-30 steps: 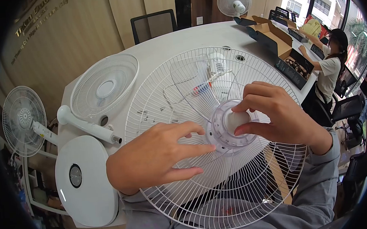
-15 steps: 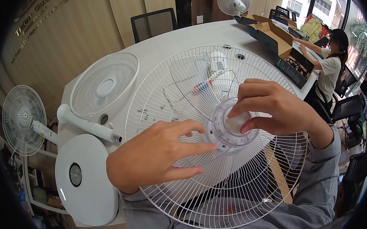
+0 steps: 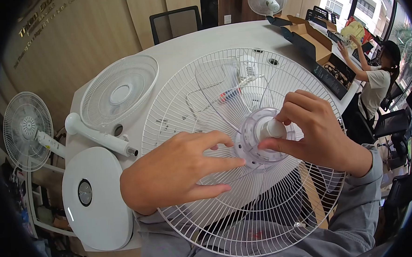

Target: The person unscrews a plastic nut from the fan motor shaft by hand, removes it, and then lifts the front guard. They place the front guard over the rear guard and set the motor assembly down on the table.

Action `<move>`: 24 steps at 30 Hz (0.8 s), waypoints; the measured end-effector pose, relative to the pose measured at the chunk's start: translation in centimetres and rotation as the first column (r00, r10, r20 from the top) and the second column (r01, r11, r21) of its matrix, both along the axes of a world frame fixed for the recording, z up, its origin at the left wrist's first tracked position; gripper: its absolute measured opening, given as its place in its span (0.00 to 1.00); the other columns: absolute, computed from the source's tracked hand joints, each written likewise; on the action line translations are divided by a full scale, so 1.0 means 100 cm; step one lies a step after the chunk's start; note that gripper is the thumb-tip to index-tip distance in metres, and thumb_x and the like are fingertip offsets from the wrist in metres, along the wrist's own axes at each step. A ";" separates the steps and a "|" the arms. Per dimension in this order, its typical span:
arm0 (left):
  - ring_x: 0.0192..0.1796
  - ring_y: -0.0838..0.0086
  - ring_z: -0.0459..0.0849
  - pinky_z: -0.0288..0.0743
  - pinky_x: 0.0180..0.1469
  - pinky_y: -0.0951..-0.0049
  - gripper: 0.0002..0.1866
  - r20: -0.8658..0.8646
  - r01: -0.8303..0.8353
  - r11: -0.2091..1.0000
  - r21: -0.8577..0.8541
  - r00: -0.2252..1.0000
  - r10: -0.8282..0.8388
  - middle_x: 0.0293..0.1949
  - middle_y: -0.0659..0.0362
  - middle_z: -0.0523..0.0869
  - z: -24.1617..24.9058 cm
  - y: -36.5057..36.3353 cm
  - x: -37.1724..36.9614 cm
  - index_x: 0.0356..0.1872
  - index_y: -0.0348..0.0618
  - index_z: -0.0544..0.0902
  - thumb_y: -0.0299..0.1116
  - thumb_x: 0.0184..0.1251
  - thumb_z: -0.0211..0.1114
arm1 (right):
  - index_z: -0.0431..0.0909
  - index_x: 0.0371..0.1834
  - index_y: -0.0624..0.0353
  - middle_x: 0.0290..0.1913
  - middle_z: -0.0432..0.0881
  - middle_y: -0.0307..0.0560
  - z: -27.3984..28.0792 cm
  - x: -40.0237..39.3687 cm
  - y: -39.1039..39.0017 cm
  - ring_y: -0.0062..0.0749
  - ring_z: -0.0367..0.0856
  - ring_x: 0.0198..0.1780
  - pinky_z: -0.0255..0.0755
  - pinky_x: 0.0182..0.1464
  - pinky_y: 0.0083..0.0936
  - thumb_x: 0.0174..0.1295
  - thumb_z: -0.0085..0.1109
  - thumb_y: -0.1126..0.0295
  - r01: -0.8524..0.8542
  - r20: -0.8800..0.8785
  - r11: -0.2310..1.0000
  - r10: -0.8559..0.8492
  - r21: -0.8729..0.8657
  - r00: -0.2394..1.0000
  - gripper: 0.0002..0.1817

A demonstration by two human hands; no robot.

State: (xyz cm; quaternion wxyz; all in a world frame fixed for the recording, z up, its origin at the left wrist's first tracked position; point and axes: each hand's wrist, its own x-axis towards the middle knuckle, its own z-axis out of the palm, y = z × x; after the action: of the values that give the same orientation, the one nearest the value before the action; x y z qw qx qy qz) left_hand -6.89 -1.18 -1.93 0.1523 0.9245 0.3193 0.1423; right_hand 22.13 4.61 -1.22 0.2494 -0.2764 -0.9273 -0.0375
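A wire fan grille (image 3: 181, 237) lies in front of me, with clear fan blades (image 3: 218, 93) over it, joined at a round see-through hub (image 3: 263, 159). My right hand (image 3: 318, 132) pinches a small white round cap (image 3: 272, 128) at the middle of the hub, thumb on one side and fingers on the other. My left hand (image 3: 180, 171) lies over the left part of the blades, its fingers spread, with fingertips at the hub's edge. The underside of the cap is hidden.
On the white table (image 3: 178, 51) lie another fan grille (image 3: 90, 104), a white stand tube (image 3: 99, 136), a round white base (image 3: 101, 217) and several small metal parts. Open cardboard boxes (image 3: 315, 39) stand far right, near a person (image 3: 376, 82). Assembled fans (image 3: 28, 126) stand around.
My right hand has tilted and shifted slightly, and more of the white cap shows between its fingers. My left hand has stayed almost in place. The person at the right has raised their arms.
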 end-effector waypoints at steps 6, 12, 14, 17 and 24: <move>0.58 0.58 0.89 0.82 0.60 0.58 0.26 0.007 0.016 1.000 -0.017 1.000 -0.016 0.65 0.48 0.86 0.000 0.004 -0.001 0.65 0.58 0.90 0.44 0.66 0.79 | 0.79 0.28 0.60 0.32 0.80 0.45 0.004 -0.001 0.004 0.38 0.78 0.35 0.73 0.36 0.36 0.55 0.85 0.55 -0.026 -0.012 0.996 0.025 -0.082 1.000 0.23; 0.58 0.58 0.89 0.83 0.60 0.58 0.26 0.013 0.022 1.000 -0.022 1.000 -0.022 0.64 0.48 0.85 0.000 0.005 -0.001 0.66 0.59 0.90 0.44 0.67 0.79 | 0.80 0.30 0.61 0.33 0.80 0.45 0.005 -0.001 0.009 0.39 0.79 0.37 0.74 0.38 0.37 0.53 0.86 0.58 -0.073 -0.019 0.991 0.071 -0.110 0.997 0.22; 0.58 0.58 0.89 0.83 0.59 0.58 0.26 0.014 0.025 1.000 -0.009 1.000 -0.025 0.64 0.48 0.85 -0.001 0.005 -0.001 0.66 0.59 0.90 0.44 0.67 0.79 | 0.81 0.31 0.61 0.33 0.79 0.44 0.004 0.000 0.010 0.38 0.79 0.37 0.73 0.37 0.37 0.51 0.87 0.58 -0.091 -0.034 0.990 0.088 -0.112 0.996 0.23; 0.58 0.58 0.89 0.83 0.59 0.58 0.26 0.006 0.025 1.000 -0.007 1.000 -0.025 0.64 0.48 0.85 0.000 0.004 -0.001 0.66 0.59 0.90 0.45 0.67 0.79 | 0.81 0.31 0.60 0.33 0.78 0.42 0.002 0.001 0.013 0.37 0.79 0.37 0.71 0.37 0.36 0.46 0.89 0.57 -0.122 -0.056 0.986 0.116 -0.116 0.992 0.25; 0.58 0.59 0.88 0.82 0.60 0.58 0.26 0.009 0.026 0.999 -0.023 1.000 -0.026 0.64 0.48 0.85 -0.001 0.005 -0.002 0.66 0.59 0.90 0.46 0.68 0.79 | 0.81 0.32 0.60 0.34 0.79 0.43 0.004 0.002 0.018 0.37 0.79 0.38 0.72 0.38 0.36 0.47 0.89 0.55 -0.155 -0.042 0.978 0.150 -0.140 0.988 0.25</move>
State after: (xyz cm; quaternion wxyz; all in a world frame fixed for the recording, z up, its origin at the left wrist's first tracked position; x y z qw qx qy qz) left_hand -7.09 -0.71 -2.04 0.1664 0.9260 0.3083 0.1408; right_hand 22.35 6.42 -0.85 0.2456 -0.2222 -0.9421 0.0525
